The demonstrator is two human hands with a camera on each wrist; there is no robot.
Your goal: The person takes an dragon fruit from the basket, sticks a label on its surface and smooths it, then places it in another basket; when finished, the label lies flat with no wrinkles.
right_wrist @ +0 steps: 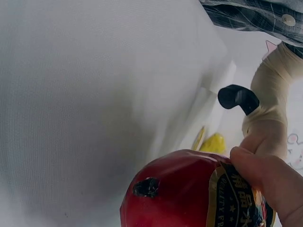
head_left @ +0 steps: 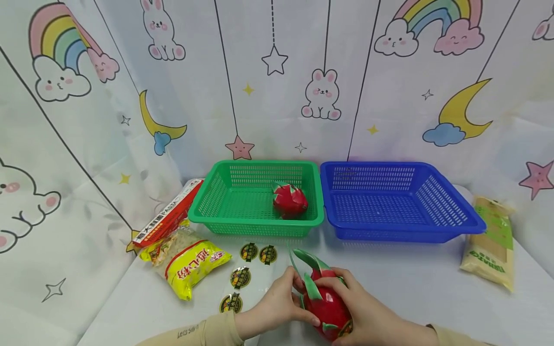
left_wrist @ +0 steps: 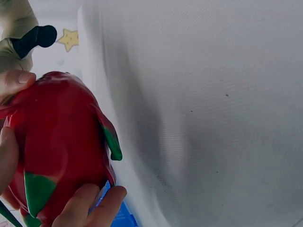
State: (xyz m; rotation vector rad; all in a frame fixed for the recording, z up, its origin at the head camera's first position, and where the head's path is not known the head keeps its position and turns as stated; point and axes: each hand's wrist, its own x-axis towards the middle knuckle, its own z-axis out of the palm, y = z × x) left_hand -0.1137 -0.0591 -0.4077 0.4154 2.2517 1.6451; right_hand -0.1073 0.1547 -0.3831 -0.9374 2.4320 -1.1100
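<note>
Glossy red, green-leaved dragon fruit [head_left: 331, 310] over white counter [head_left: 415, 274], gripped by fingers of left hand [head_left: 277, 305] and right hand [head_left: 372, 310]. Probably labelling: black-and-gold printed sticker [right_wrist: 232, 198] on skin; next move likely wants edges pressed flat.

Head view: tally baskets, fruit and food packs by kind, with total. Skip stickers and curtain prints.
Baskets: 2 (green basket, blue basket)
Fruit: 2 (held dragon fruit, basketed dragon fruit)
Food packs: 3 (red pasta pack, yellow bag, tan bag)
Total: 7
</note>
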